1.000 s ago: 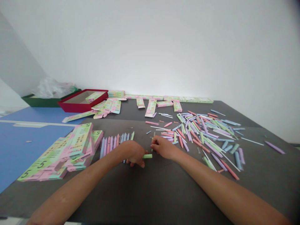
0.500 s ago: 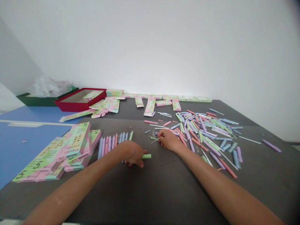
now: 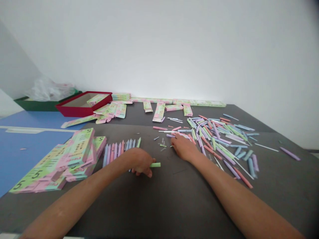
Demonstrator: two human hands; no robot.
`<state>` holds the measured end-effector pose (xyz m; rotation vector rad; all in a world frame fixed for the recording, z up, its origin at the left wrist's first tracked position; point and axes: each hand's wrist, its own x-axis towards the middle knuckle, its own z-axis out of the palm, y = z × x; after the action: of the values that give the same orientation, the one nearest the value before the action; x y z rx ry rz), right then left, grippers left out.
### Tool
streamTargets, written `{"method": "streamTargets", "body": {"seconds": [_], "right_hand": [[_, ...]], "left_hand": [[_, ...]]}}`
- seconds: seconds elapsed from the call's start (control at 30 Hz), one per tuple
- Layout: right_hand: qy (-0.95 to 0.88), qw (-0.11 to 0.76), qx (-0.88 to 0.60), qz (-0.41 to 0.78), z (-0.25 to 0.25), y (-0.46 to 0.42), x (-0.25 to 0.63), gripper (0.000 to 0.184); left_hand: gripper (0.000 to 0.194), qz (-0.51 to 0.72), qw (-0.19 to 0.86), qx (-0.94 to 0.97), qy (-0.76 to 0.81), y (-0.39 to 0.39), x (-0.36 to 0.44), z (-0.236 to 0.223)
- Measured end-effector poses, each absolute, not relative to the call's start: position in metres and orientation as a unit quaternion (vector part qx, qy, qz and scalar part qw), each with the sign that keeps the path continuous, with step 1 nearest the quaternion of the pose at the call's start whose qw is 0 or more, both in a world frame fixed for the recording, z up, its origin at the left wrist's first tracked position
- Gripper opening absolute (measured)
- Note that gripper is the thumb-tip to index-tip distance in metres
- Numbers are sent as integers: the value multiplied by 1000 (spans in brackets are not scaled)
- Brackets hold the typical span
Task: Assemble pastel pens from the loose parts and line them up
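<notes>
My left hand (image 3: 140, 161) rests on the dark table (image 3: 161, 196) with its fingers closed round a short green pen piece (image 3: 155, 164) that sticks out to the right. Just behind it lies a neat row of pastel pens (image 3: 119, 149). My right hand (image 3: 183, 146) reaches forward, palm down, onto the near edge of a loose heap of pink, green, blue and purple pens (image 3: 219, 139). Its fingertips sit among small pen parts and thin white refills (image 3: 163, 145); I cannot see whether they pinch anything.
A stack of flat green-and-pink cartons (image 3: 64, 159) lies at the left. More cartons (image 3: 159, 111) lie along the back edge, next to a red tray (image 3: 83, 104) and a green box (image 3: 37, 103). A blue surface (image 3: 27, 142) adjoins the table's left side.
My right hand has left the green piece and moved forward and right into the loose pens. My left hand stays put, still holding the green piece.
</notes>
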<state>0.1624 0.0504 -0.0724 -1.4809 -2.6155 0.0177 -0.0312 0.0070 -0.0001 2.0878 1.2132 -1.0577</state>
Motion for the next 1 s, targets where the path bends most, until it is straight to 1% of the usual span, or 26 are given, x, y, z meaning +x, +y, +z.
{"method": "streamTargets", "body": {"seconds": [0.1,0.23,0.37,0.8,1.0], "right_hand": [[-881,83,-466,16,-74,51,160,14],[-883,81,-460,41,-76,50,155,15],[-885,82,-456,44,-77,48,151,16],[-899,104,-419,80,-75,43,149,16],[-913,113,-380,94,-77,35,146,17]], "left_hand": [[72,-383,262,763,449,9,-32,0],[71,-377,266,763,453,10,-33,1],[65,-386,265,762,448,10,-32,3],[63,-393,289,759,432,9,-33,4],[53,-395,298,758,425,11,-33,4]]}}
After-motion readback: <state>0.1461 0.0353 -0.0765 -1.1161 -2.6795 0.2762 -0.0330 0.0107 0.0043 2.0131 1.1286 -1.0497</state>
